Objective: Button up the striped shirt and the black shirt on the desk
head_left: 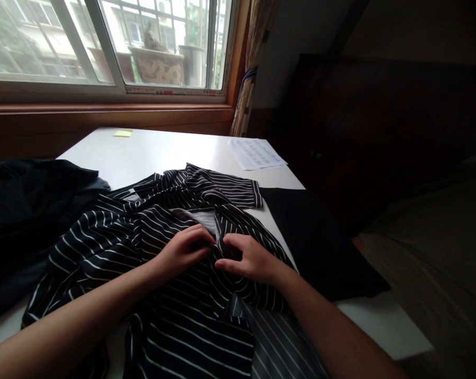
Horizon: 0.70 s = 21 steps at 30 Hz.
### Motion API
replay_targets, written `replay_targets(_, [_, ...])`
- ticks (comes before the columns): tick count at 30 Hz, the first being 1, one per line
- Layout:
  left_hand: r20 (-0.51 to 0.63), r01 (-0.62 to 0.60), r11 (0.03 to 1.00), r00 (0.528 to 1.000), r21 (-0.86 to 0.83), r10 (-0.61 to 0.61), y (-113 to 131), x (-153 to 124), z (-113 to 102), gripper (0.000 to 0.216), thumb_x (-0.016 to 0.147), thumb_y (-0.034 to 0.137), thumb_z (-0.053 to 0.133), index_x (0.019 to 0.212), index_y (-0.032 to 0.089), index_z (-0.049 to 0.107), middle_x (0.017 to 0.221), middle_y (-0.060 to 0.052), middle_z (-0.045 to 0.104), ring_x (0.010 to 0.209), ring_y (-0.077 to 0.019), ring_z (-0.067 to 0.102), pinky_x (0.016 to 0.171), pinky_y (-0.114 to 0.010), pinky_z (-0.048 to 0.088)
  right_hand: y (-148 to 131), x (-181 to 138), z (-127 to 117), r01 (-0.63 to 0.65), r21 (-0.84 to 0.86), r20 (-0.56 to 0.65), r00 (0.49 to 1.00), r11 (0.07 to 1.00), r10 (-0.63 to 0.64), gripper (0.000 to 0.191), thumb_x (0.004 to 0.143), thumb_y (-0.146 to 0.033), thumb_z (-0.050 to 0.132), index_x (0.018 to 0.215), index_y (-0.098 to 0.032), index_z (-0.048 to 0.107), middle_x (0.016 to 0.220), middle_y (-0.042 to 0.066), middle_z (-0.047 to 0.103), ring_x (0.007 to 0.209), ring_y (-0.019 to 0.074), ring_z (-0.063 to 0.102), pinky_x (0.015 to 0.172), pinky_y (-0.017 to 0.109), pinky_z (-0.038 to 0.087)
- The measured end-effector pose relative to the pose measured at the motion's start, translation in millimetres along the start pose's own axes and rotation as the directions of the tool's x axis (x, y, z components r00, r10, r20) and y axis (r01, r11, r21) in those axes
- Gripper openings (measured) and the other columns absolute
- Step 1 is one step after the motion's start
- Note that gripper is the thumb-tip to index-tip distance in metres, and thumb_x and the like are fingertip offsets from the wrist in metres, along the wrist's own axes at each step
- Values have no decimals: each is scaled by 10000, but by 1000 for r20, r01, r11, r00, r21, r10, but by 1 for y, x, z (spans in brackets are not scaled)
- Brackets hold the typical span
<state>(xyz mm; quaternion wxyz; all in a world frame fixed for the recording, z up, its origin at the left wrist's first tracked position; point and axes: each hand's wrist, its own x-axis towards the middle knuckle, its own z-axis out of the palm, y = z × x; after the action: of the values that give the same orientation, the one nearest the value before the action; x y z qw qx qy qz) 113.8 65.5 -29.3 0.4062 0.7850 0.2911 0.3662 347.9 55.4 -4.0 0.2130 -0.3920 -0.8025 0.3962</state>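
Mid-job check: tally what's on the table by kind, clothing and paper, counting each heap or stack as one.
Clothing: 3 (striped garment, dark heap, black cloth)
Paper: 2 (white printed stack, yellow note)
Total: 5

Daylight from window [111, 52] at far left; view outside pale, overexposed. Strong glare on far part of white table [174, 150], greyer at near right. Right side of room dim, dark furniture [372, 126] sinking into black. Dark clothes [36, 221] at left lose most fold detail. Left hand [188, 246] and right hand [250, 256] softly lit, shadow under curled fingers. Print on papers [257, 153] blurred. Wide-angle stretch toward near corners.
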Motion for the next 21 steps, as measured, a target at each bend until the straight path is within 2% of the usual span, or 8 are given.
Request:
replay_targets(2, [-5, -3, 1000, 1000, 6, 3, -1, 0, 0, 81, 913, 185, 605, 981, 161, 643, 939, -48, 600, 900, -157, 567, 822, -262, 443, 0, 0, 4, 27, -102, 32, 999, 994, -24, 400, 767, -528, 729, 741, -188, 519, 734, -32, 527, 668, 113, 463, 604, 245, 337])
replay_targets(4, [6, -13, 1000, 1000, 10, 13, -1, -1, 1, 83, 916, 196, 601, 977, 157, 641, 929, -53, 597, 885, -159, 566, 807, -263, 446, 2, 1, 7, 69, -145, 43, 997, 987, -63, 340, 785, -440, 726, 720, -188, 507, 725, -33, 529, 666, 113, 469, 614, 246, 339])
replay_targets(7, [19, -28, 999, 999, 15, 28, 0, 0, 1, 89, 923, 214, 594, 966, 153, 642, 921, -58, 593, 874, -160, 565, 800, -264, 447, 4, 1, 8, 131, -136, 50, 991, 982, -125, 214, 799, -244, 670, 699, -191, 489, 705, -37, 523, 661, 111, 479, 626, 244, 350])
replay_targets(9, [8, -27, 999, 1000, 28, 27, 1, 1, 2, 91, 928, 224, 593, 953, 152, 642, 910, -58, 593, 867, -159, 564, 796, -262, 446, 3, 1, 7, 156, -106, 55, 987, 982, -151, 187, 792, -192, 637, 694, -195, 478, 703, -37, 515, 662, 114, 481, 629, 244, 356])
replay_targets(16, [-27, 5, 998, 1000, 55, -4, 3, 2, 2, 87, 932, 216, 585, 933, 149, 640, 891, -50, 586, 828, -143, 557, 751, -235, 440, -1, -3, -5, 185, 32, 67, 980, 982, -187, 160, 781, -184, 586, 681, -202, 462, 708, -34, 487, 683, 129, 477, 659, 259, 378])
replay_targets(21, [-102, 67, 989, 993, 134, -53, -2, 3, -5, 73, 917, 202, 587, 945, 160, 640, 919, -43, 590, 849, -146, 558, 776, -242, 450, -1, -5, -12, 160, 144, 112, 978, 977, -177, 146, 791, -230, 563, 680, -196, 475, 738, -21, 510, 704, 136, 475, 686, 269, 388])
